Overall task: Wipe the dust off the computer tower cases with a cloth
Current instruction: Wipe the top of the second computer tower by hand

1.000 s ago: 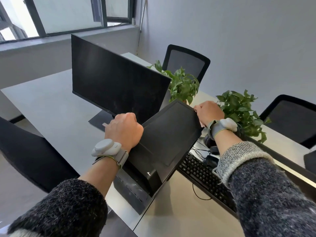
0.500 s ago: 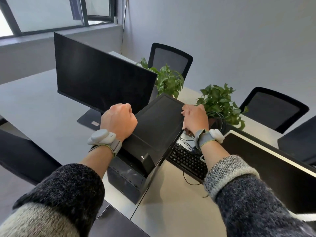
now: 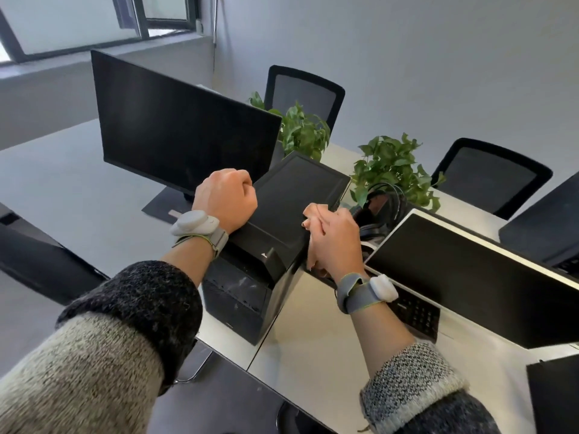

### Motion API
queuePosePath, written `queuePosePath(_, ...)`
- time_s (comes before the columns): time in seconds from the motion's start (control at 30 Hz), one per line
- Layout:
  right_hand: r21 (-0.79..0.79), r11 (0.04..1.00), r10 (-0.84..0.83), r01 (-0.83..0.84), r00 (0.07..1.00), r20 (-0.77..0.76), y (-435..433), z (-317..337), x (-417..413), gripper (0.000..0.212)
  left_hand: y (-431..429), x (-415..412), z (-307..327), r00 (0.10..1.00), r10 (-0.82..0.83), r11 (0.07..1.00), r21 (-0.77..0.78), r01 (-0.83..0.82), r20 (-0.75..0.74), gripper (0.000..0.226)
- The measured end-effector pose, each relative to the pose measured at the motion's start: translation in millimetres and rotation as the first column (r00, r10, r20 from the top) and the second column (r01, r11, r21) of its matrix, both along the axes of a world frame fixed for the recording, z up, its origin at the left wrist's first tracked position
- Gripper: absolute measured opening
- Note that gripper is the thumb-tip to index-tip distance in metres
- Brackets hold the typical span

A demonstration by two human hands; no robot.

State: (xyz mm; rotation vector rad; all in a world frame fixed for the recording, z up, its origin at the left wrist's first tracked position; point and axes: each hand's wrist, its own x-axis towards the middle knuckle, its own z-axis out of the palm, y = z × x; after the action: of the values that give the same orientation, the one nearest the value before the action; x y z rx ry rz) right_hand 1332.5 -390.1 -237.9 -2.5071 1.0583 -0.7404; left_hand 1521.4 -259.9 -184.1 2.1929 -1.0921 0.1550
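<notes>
A black computer tower (image 3: 297,195) stands on the white desk (image 3: 313,355) between two monitors. My left hand (image 3: 225,198) is curled over the tower's left top edge and grips it. My right hand (image 3: 336,239) holds a peach-coloured cloth (image 3: 310,219) against the tower's right top edge, about halfway along. Most of the cloth is hidden under the hand, with bits showing above and below the fingers. Pale dust smears show on the tower's front face (image 3: 241,283).
A large black monitor (image 3: 181,130) stands left of the tower, and a second monitor (image 3: 470,277) close on the right. A keyboard (image 3: 416,311) and headphones (image 3: 382,208) lie by my right hand. Two potted plants (image 3: 391,164) and office chairs (image 3: 488,177) stand behind.
My right hand has slid with the cloth from the tower's far right corner back along the right edge toward me. My left hand keeps its grip on the left edge.
</notes>
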Motion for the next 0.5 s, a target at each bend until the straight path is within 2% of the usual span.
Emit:
queuePosePath(0.1, 0.072, 0.997, -0.027, 0.022, 0.997, 0.074, 24, 4, -15, 0.021, 0, 0, 1, 0.999, -0.032, 0.999, -0.005, 0.032, -0.002, 0.024)
queuePosePath(0.27, 0.145, 0.988, 0.037, -0.048, 0.996, 0.08, 59, 10, -30, 0.023, 1, 1, 2, 0.998, -0.054, 0.998, 0.026, 0.054, -0.021, 0.024)
queuePosePath(0.5, 0.178, 0.975, 0.115, -0.13, 0.989, 0.095, 85, 19, -40, 0.024, -2, -1, 1, 0.999, 0.013, 0.999, 0.037, -0.011, -0.053, 0.023)
